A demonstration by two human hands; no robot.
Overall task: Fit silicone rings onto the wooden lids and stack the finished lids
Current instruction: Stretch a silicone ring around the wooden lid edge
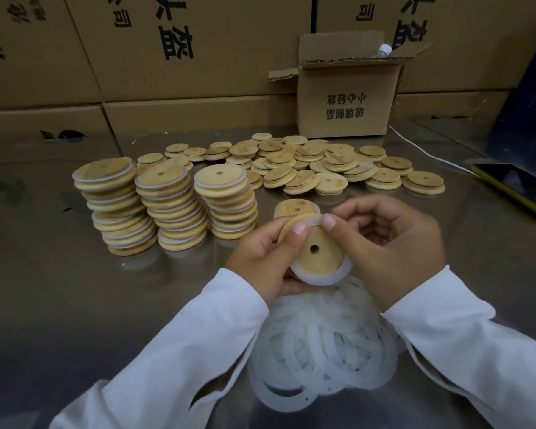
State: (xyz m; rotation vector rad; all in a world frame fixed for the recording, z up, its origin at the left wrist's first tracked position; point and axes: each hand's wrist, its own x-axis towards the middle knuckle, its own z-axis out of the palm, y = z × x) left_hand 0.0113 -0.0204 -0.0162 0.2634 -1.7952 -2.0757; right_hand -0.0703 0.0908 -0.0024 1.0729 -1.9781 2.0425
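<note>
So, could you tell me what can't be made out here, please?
Head view only.
The silicone ring on the held wooden lid: thumbs of the left hand and right hand cover its upper arc, so full seating is unclear.
The open box: its walls hide the contents, bar a white cap.
The phone: cut off by the right edge.
The loose ring pile: overlapping, partly behind the hands, uncountable.
</note>
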